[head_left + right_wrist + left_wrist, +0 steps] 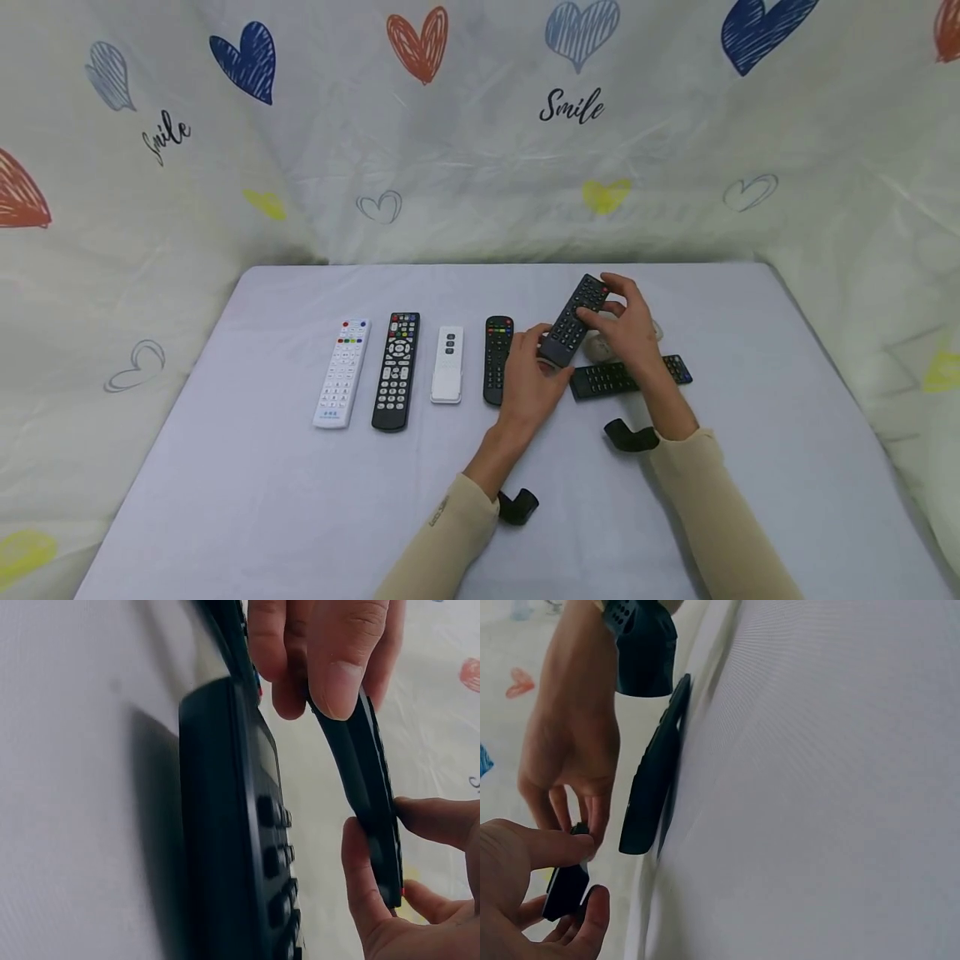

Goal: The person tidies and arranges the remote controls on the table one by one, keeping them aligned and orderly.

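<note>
A black remote (573,321) is held tilted above the table by both hands. My left hand (542,354) pinches its near end, and my right hand (602,306) grips its far end from the right. In the left wrist view the left hand (570,877) pinches the end of the remote (565,889) with the right hand (570,765) above it. The right wrist view has the right hand (322,660) on the thin held remote (367,787), with the left hand's fingers (375,892) at its other end.
A second black remote (628,377) lies flat under my right wrist, with a pale object (597,347) partly hidden behind it. In a row to the left lie a white remote (342,373), a black remote (396,371), a small white remote (447,364) and a short black remote (497,358). A heart-print cloth (480,150) backs the table (300,500).
</note>
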Action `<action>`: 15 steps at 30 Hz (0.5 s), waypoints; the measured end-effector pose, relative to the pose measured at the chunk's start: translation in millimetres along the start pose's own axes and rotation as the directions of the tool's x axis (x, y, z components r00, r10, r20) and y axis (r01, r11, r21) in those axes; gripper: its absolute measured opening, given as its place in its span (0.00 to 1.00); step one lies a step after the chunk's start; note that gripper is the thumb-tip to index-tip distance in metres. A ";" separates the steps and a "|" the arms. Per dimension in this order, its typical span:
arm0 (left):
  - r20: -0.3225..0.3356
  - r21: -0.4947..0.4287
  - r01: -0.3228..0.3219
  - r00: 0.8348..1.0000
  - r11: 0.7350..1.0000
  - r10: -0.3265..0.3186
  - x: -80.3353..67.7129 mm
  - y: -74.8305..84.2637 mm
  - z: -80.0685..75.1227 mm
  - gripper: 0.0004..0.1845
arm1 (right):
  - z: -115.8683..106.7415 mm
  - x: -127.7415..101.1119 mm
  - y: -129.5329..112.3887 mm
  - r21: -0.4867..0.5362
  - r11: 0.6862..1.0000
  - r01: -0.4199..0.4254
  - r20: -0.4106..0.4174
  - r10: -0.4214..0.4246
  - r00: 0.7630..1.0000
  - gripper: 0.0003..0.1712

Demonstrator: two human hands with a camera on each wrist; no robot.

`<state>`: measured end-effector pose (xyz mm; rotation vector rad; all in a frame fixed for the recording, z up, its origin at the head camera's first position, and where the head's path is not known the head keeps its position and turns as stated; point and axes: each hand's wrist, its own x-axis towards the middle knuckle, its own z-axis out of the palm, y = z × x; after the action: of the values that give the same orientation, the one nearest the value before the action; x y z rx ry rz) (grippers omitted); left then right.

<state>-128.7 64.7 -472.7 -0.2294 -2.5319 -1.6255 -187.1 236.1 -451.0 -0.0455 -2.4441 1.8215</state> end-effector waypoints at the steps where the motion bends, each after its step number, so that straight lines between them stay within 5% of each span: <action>1: -0.003 -0.006 -0.001 1.000 1.000 0.001 -0.9 0.2 -0.8 0.37 | 1.3 0.1 -0.1 0.007 1.000 -0.006 0.004 0.006 1.000 0.45; 15: 0.030 0.035 0.054 0.998 0.998 -0.055 -18.2 0.8 -11.8 0.41 | 25.0 -3.5 -6.5 -0.041 0.995 -0.096 0.081 0.099 0.992 0.45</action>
<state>-110.5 53.2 -470.4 -0.1856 -2.6082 -1.6086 -185.8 210.1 -452.0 -0.0961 -2.5758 1.8526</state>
